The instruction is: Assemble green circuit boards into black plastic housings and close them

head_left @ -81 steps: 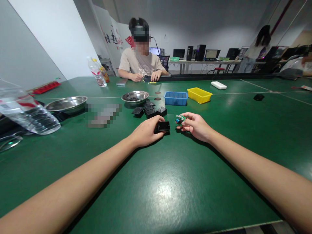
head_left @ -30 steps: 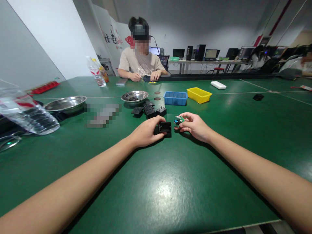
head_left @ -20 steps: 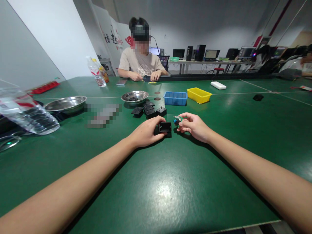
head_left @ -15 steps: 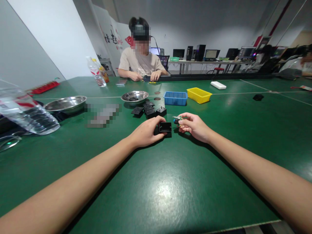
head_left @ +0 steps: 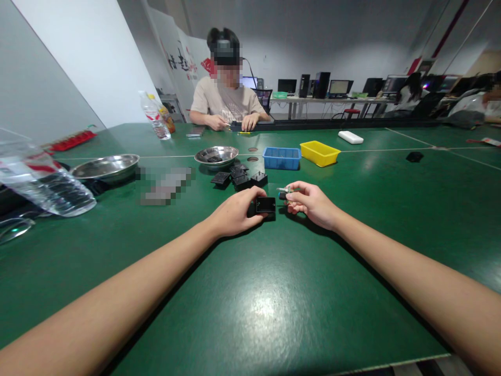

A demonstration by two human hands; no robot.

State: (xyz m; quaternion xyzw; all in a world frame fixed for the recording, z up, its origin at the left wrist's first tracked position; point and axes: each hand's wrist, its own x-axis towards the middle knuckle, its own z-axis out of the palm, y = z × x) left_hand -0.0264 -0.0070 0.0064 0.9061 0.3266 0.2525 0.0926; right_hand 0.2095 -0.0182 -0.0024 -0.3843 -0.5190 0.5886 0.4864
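My left hand (head_left: 239,213) is closed around a small black plastic case (head_left: 265,204), whose hollow side faces me. Just to its right, my right hand (head_left: 312,204) pinches a small circuit board (head_left: 283,195) with a black and blue part on it. A narrow gap separates the board from the case. Fingers hide much of the board. Beyond my left hand lies a pile of black plastic case parts (head_left: 240,180) on the green table (head_left: 266,292).
Behind the pile stand a metal bowl (head_left: 216,156), a blue tray (head_left: 282,158) and a yellow tray (head_left: 320,153). At left are a large water bottle (head_left: 47,177) and a metal dish (head_left: 105,168). A person (head_left: 229,99) works across the table.
The circuit board has turned slightly in my right fingers. My left hand and the case have stayed in place.
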